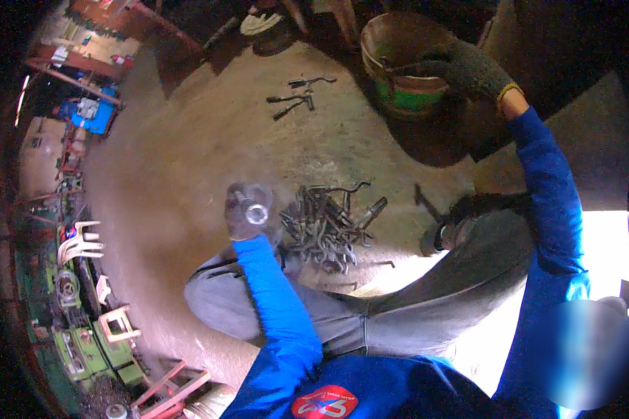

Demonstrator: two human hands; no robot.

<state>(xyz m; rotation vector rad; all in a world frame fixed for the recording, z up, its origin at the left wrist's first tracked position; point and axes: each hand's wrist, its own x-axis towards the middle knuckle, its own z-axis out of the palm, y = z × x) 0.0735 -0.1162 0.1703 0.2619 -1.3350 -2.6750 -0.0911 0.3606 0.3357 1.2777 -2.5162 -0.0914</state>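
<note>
My left hand (244,208), in a dark glove, is closed round a metal piece with a shiny ring-shaped end (257,214); the rest of that piece is hidden in the hand. Just to its right, a heap of dark bent metal rods (325,230) lies on the floor between my legs. Far off to the right, my right hand (468,70) wears a dark glove with a yellow cuff. Its fingers stretch over the mouth of a worn bucket (409,98) with a green band, and I see nothing held in them. The bucket's contents are too dark to make out.
A few metal pieces (300,100) lie apart, farther out on the floor (189,140). A hammer-like tool (428,202) is near my right foot. Plastic chairs (82,243), a small stool (119,324) and green machinery (91,353) line the left side.
</note>
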